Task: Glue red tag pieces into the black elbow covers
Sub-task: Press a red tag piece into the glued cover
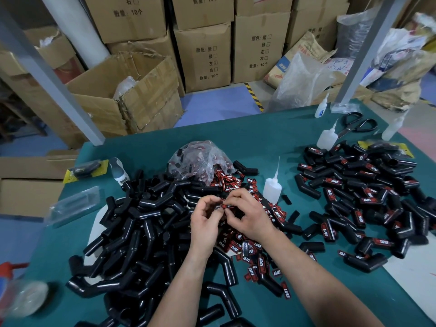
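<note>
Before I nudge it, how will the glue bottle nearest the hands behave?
The bottle stands upright, slim with a long nozzle, so it probably tips easily. Soft-looking translucent plastic: likely light, and squeezing it might push glue out.

A teal-covered worktop (259, 128) stands on a blue floor (212, 102) marked with a yellow-and-black stripe (254, 95). Behind it, printed cardboard boxes (205, 57) are stacked high, with 1 torn open box (132, 90) in front. 2 grey posts (54, 74) rise from the worktop's far corners. The light is even.

Glossy, perhaps rubbery black elbow covers (132, 234); matt green table (271, 135).
</note>
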A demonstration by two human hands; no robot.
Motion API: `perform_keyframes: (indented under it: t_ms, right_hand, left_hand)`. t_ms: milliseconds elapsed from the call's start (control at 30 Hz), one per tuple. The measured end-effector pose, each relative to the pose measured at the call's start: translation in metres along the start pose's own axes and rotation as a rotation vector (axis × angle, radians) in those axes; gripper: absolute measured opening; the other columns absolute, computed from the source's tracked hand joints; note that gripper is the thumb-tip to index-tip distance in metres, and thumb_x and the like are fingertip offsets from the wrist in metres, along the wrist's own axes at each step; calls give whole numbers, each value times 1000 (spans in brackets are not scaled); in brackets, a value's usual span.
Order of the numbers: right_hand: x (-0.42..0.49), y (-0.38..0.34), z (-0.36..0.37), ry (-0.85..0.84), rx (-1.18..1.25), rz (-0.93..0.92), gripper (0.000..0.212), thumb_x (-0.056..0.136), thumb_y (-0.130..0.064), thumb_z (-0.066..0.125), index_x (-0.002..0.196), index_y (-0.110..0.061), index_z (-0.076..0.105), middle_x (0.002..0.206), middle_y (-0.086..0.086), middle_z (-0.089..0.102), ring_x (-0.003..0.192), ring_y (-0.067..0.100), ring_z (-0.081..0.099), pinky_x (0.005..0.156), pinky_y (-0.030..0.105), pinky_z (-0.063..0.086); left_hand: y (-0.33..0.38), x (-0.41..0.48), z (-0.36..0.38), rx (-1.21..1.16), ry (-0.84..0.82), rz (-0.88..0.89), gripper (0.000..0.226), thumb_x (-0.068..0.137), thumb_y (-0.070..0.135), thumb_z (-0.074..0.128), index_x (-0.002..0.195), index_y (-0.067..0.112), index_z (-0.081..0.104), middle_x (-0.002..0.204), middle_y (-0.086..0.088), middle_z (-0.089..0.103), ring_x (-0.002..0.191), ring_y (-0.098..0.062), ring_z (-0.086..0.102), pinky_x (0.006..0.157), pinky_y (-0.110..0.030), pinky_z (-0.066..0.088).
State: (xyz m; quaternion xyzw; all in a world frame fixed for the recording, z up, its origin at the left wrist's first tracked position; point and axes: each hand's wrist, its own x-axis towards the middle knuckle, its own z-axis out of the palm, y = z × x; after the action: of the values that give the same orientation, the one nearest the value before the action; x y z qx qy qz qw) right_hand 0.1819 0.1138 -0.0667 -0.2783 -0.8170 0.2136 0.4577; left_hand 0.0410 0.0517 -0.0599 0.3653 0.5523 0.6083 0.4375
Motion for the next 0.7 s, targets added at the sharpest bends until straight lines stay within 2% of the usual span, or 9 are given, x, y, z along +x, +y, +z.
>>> perform_keyframes:
  t_ms: [100,233,400,467,567,700]
  right_hand:
    - [-2,1,0,5,0,17,20,87,-5,69,106,1,69,105,9,60,97,19,61,81,32,55]
    - [-3,2,1,-21,-28,5,25,91,-10,65,115,-3,69,108,8,59,97,20,63,73,39,57]
    - [-2,3,2,-29,-9,14,22,91,-9,64,113,-7,68,109,6,59,96,19,62,73,40,56]
    - [-2,2,2,-29,10,20,21,92,-10,65,112,-5,69,109,6,59,99,17,61,76,38,56]
    - [-3,2,2,-6,22,7,20,92,-9,68,110,-1,70,109,7,62,101,16,62,80,35,56]
    - [-2,1,1,12,52,20,19,90,-7,72,107,-1,70,107,7,63,101,17,63,85,32,55]
  left_hand:
    - [-2,0,0,53,2,12,24,88,12,67,101,32,71,102,-2,73,96,-21,69,90,-46,56]
    - [0,1,2,63,25,30,26,84,16,68,100,36,67,95,7,71,90,-12,67,83,-35,56]
    - [1,0,1,13,32,30,26,85,13,63,98,35,69,96,8,70,90,-10,66,80,-28,56]
    - [2,0,1,15,34,39,21,87,18,63,98,35,70,98,6,71,92,-13,66,82,-29,55]
    - [3,0,1,-3,49,22,14,90,25,63,98,31,72,97,-1,71,90,-21,63,85,-39,54]
    - [5,-1,1,5,56,12,12,88,27,66,98,31,72,97,1,72,90,-18,65,85,-40,54]
